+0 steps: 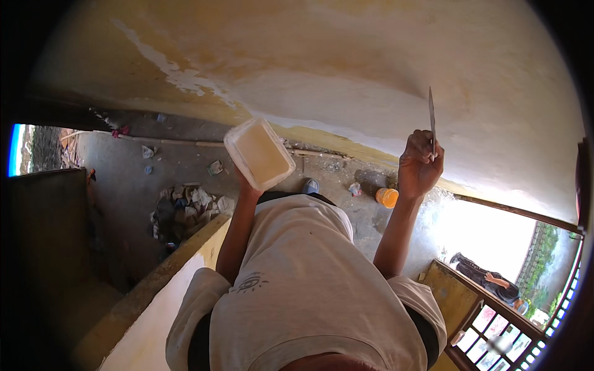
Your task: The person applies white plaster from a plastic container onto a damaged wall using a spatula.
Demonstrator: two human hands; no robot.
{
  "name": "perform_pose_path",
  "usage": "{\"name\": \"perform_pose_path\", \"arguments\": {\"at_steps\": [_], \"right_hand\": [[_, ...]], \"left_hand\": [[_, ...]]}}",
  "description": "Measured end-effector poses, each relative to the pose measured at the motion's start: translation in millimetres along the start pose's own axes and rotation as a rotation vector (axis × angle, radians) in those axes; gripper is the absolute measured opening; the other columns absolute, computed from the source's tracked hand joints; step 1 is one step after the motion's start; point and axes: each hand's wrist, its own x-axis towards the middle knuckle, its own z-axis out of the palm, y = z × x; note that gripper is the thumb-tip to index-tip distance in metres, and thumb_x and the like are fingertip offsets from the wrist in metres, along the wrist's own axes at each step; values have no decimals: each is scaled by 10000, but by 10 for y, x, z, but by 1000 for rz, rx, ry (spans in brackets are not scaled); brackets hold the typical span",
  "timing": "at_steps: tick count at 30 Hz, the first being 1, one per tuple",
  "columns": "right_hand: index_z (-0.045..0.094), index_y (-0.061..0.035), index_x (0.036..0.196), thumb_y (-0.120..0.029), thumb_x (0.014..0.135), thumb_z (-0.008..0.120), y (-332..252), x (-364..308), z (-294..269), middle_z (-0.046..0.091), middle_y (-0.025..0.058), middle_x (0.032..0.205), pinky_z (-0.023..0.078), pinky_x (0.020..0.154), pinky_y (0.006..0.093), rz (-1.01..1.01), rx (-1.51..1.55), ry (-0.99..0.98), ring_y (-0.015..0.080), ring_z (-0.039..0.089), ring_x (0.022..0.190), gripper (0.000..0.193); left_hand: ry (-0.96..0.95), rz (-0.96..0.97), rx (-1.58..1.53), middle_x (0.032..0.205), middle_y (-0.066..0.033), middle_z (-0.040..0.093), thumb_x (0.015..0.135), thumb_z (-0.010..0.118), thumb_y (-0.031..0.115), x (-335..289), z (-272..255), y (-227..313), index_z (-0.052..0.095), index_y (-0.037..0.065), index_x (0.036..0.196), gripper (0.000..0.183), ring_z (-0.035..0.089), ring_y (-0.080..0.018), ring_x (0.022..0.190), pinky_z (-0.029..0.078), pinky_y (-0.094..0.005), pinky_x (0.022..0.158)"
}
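Note:
My left hand [249,184] grips a white rectangular plastic tub [237,159] from beneath, its fingers mostly hidden behind it. Pale cream material [263,153] shows inside the tub. Raised on the right, my right hand [421,162] is closed around a thin flat blade, probably a putty knife [432,114], seen nearly edge-on and pointing up. The blade is close to the wall [371,68]; whether it touches cannot be told. Whitish smooth coating covers much of that wall, with yellow paint and a ragged pale patch [164,62] toward the left.
An orange container [387,198] stands on the floor near the wall's foot. A heap of crumpled scraps [192,210] lies left, behind a low yellow wall [213,238]. A long pole [204,143] runs along the wall base. Another person [489,278] is outside the bright opening at right.

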Motion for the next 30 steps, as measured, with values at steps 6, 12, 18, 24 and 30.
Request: {"name": "perform_pose_path", "arguments": {"at_steps": [6, 12, 18, 24, 30], "right_hand": [[559, -12, 987, -129, 913, 527, 559, 13, -1051, 605, 112, 958, 487, 639, 249, 114, -435, 433, 166, 552, 829, 142], [597, -66, 976, -176, 901, 551, 1305, 415, -3152, 614, 54, 942, 481, 790, 325, 577, -565, 608, 183, 582, 920, 140], [573, -68, 1087, -202, 908, 486, 1518, 771, -4278, 616, 52, 1081, 459, 814, 340, 683, -665, 712, 198, 595, 997, 240], [591, -67, 997, -184, 918, 501, 1550, 931, -3517, 611, 61, 965, 480, 740, 308, 527, -604, 620, 176, 570, 863, 168], [561, 65, 1023, -91, 900, 520, 982, 942, -1619, 601, 129, 926, 489, 710, 276, 456, -284, 452, 189, 567, 851, 203]], "left_hand": [[59, 122, 230, 1280, -67, 536, 957, 382, 527, -154, -351, 216, 406, 121, 1371, 580, 560, -250, 1142, 512, -439, 919], [168, 187, 458, 1288, -66, 531, 956, 379, 531, -609, -765, 333, 401, 121, 1375, 586, 558, -252, 1147, 511, -444, 921], [246, 260, 701, 1297, -66, 526, 956, 376, 535, -962, -932, 466, 396, 122, 1379, 592, 555, -254, 1152, 510, -449, 923], [293, 223, 362, 1316, -69, 515, 949, 368, 554, -1140, -721, 356, 386, 124, 1389, 615, 544, -261, 1170, 502, -460, 934], [155, 141, -99, 1338, -73, 500, 942, 359, 578, -777, -166, 25, 373, 127, 1401, 644, 531, -269, 1191, 492, -473, 947]]}}
